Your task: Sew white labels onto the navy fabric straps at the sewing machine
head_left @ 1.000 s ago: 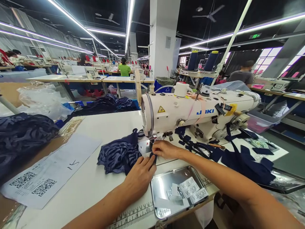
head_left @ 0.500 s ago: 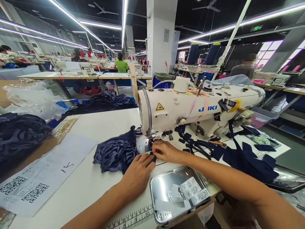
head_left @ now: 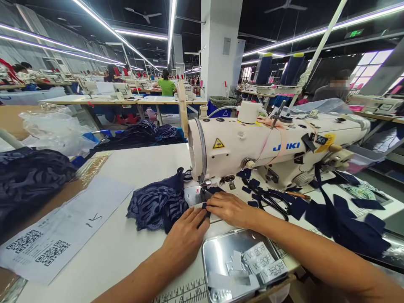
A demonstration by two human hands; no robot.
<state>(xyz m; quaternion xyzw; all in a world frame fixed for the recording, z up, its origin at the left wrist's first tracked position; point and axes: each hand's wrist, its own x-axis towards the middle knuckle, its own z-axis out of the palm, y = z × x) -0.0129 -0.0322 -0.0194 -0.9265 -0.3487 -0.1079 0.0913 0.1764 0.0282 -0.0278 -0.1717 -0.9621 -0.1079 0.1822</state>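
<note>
From where I stand, the sewing machine (head_left: pixel 240 143) and the fingers hide most of the stitching spot; I can't make out the needle. A bit of dark fabric (head_left: pixel 205 205) shows between the fingertips, but whether it joins the navy lace garment (head_left: pixel 154 204) is covered by the left hand (head_left: pixel 187 235). Those left fingers lie nearly straight and side by side on the cloth. The right hand (head_left: pixel 232 209) bends its fingers over the same bit, the thumb tucked from sight; I can't tell whether either hand pinches it. Both forearms are cut off below.

The widest room is on the table's (head_left: pixel 110 248) left, between the garment and a printed sheet (head_left: pixel 72 227) near the left edge. The right side is tighter: a metal tin (head_left: pixel 217 254) with white labels (head_left: pixel 261 261) sits at the near edge, just below the right wrist, while black-handled scissors (head_left: pixel 274 204) and navy scraps (head_left: pixel 344 223) crowd toward the right corner.

The garment lies bunched beside the machine's metal plate (head_left: pixel 192 194), its lace in pale swirls on dark blue, the lower border scalloped, a plain navy strip poking up at top.
</note>
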